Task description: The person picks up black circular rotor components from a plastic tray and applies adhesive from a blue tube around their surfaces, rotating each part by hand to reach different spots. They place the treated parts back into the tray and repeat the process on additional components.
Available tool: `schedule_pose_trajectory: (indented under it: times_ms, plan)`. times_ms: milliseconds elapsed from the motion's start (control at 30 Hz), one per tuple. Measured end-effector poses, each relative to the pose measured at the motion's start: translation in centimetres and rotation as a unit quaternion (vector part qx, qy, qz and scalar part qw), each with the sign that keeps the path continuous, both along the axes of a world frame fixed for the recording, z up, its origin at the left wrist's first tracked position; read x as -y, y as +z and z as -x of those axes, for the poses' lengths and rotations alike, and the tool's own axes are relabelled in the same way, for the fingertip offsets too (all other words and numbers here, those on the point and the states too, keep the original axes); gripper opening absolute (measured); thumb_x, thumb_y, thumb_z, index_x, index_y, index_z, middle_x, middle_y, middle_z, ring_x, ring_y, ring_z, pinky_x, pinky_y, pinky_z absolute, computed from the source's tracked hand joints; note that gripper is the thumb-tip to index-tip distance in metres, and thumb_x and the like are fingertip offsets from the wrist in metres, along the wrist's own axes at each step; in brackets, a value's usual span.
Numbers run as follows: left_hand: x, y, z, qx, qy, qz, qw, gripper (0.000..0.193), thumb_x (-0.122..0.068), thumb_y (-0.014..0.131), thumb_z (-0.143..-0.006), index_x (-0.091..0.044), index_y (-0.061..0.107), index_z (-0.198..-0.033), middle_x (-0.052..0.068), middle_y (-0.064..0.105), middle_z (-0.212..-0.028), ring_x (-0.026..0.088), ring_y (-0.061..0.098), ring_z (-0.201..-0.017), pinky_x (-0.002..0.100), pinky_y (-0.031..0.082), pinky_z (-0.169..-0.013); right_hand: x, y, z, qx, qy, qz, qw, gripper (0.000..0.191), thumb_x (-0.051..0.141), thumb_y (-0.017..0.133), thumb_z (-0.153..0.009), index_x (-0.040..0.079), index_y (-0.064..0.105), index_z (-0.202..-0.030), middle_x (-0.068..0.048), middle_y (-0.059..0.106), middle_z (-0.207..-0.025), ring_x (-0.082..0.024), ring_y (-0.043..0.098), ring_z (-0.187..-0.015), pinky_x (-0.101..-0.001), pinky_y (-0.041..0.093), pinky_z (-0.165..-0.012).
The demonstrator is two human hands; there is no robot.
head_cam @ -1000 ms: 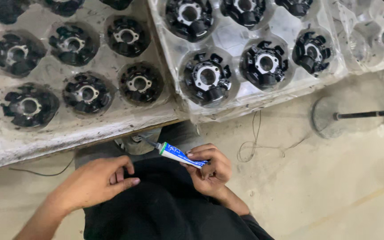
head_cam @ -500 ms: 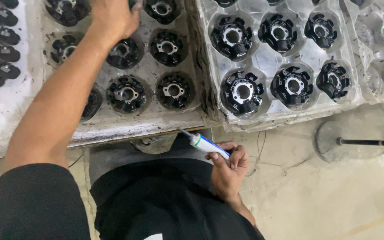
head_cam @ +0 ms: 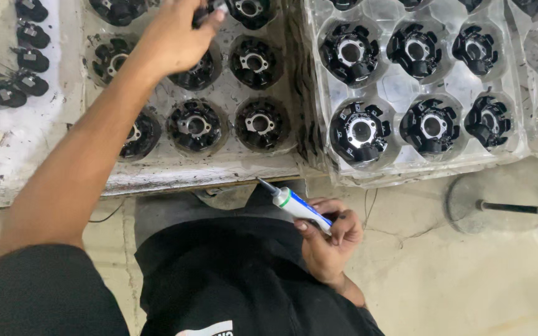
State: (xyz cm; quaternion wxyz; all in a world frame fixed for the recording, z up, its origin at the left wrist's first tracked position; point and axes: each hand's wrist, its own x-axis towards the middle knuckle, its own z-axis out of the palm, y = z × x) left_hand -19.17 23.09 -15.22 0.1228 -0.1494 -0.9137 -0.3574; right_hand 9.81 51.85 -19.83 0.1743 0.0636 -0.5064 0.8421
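Note:
My left hand [head_cam: 172, 37] reaches up over the left plastic tray [head_cam: 219, 158] and its fingers close on a small dark part [head_cam: 202, 14] near the tray's top. Round black parts with metal centres [head_cam: 195, 126] sit in the tray's pockets. My right hand [head_cam: 328, 239] rests near my lap and grips a white and blue glue tube [head_cam: 297, 206], its dark nozzle pointing up-left toward the bench edge.
A second clear tray [head_cam: 406, 171] with several black round parts lies to the right. Small black pieces [head_cam: 23, 59] lie in a row at the far left on the white bench. A round metal base with a rod [head_cam: 468, 199] stands on the floor at right.
My left hand left my lap, stretched up over the left tray and closed on a small dark part. The right hand kept the tube near my lap.

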Motion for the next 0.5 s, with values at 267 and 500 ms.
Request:
schedule_pose_trajectory:
  times_ms: [267, 500]
  plan:
    - [-1.2, 2.2, -17.5, 0.106, -0.223, -0.587, 0.771, 0.052, -0.039, 0.081, -0.090, -0.013, 0.053, -0.125, 0.025, 0.064, -0.134, 0.038, 0.069, -0.116, 0.057, 0.058, -0.099, 1.0, 1.6, 1.4, -0.101, -0.090, -0.209, 0.969, 0.053, -0.019, 0.077, -0.081, 0.009, 0.033, -0.091, -0.018, 0.063, -0.109, -0.034, 0.072, -0.102, -0.0442, 0.069, -0.069]
    - [-3.1, 0.5, -18.3, 0.097, -0.176, -0.838, 0.507, 0.065, -0.028, 0.077, -0.083, -0.005, 0.051, -0.137, 0.022, 0.052, -0.150, 0.037, 0.053, -0.136, 0.047, 0.043, -0.116, 3.2, 4.9, 2.6, -0.178, -0.090, -0.432, 0.879, 0.051, -0.016, 0.079, -0.081, 0.008, 0.034, -0.083, -0.018, 0.068, -0.099, -0.037, 0.076, -0.092, -0.0447, 0.067, -0.073]
